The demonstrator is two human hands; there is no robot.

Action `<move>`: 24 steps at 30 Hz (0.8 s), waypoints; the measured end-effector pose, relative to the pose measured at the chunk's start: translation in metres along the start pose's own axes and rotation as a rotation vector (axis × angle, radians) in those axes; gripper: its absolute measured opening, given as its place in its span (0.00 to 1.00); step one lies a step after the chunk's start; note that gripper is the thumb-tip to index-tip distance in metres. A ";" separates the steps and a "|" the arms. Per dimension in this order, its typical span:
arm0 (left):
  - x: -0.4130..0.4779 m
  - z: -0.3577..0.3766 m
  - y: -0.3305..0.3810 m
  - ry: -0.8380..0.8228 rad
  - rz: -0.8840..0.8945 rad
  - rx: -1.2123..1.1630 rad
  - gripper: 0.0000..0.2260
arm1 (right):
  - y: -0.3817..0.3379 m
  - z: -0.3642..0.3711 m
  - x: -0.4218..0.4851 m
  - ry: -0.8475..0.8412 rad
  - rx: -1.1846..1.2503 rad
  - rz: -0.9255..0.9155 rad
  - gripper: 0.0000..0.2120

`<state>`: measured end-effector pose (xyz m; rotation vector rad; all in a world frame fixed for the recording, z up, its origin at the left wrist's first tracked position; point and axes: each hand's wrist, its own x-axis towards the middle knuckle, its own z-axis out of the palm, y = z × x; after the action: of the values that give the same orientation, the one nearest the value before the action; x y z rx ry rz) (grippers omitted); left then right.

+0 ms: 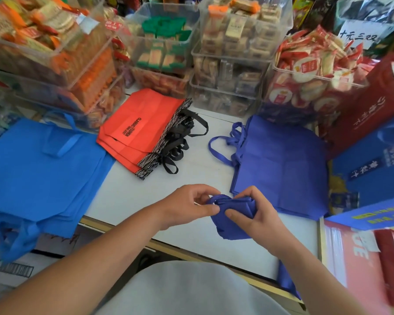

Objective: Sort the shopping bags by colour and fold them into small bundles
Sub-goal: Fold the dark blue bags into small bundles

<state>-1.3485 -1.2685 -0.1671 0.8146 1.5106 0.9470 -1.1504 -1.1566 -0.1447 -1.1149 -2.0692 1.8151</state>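
A purple-blue bag bundle (231, 214) is held just above the white table (191, 183), near its front edge. My left hand (187, 206) pinches its left end with thumb and fingers. My right hand (257, 214) grips its right side, fingers curled round the folded cloth. Behind it to the right lies a flat stack of purple-blue bags (282, 164) with loose handles. A stack of red bags (141, 128) with black handles lies at the middle back. Light blue bags (41, 169) spread flat over the left side and hang off the front edge.
Clear bins of packaged snacks (228, 71) line the back of the table. Red and blue printed gift bags (373, 142) stand and lie at the right. A cardboard box (21, 267) sits below the table at the left.
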 end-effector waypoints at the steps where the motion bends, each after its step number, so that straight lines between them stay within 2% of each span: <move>1: -0.001 0.001 -0.002 -0.004 -0.004 -0.057 0.13 | -0.001 -0.002 0.002 0.002 0.039 0.011 0.11; 3: -0.001 0.008 -0.006 0.058 -0.007 -0.158 0.15 | -0.003 -0.003 0.005 -0.001 0.090 0.022 0.11; 6: 0.001 0.023 -0.010 0.245 -0.040 -0.185 0.11 | -0.001 -0.001 0.010 0.029 0.091 0.043 0.11; 12: 0.009 0.042 -0.005 0.487 -0.027 0.030 0.05 | 0.007 0.008 0.019 0.123 -0.230 -0.039 0.11; 14: 0.010 0.049 0.007 0.484 0.015 0.030 0.03 | 0.013 0.014 0.021 0.131 -0.346 -0.076 0.13; 16: 0.009 0.052 0.017 0.407 0.014 -0.043 0.04 | 0.014 0.015 0.023 0.143 -0.403 -0.079 0.14; 19: 0.007 0.048 0.016 0.353 -0.004 0.006 0.05 | 0.009 0.015 0.025 0.121 -0.323 -0.037 0.13; 24: 0.000 0.044 0.010 0.481 0.028 -0.063 0.03 | -0.012 0.009 0.018 0.071 0.037 0.089 0.13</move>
<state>-1.3050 -1.2587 -0.1602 0.5861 1.8690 1.2669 -1.1730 -1.1521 -0.1423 -1.2608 -1.9682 1.8176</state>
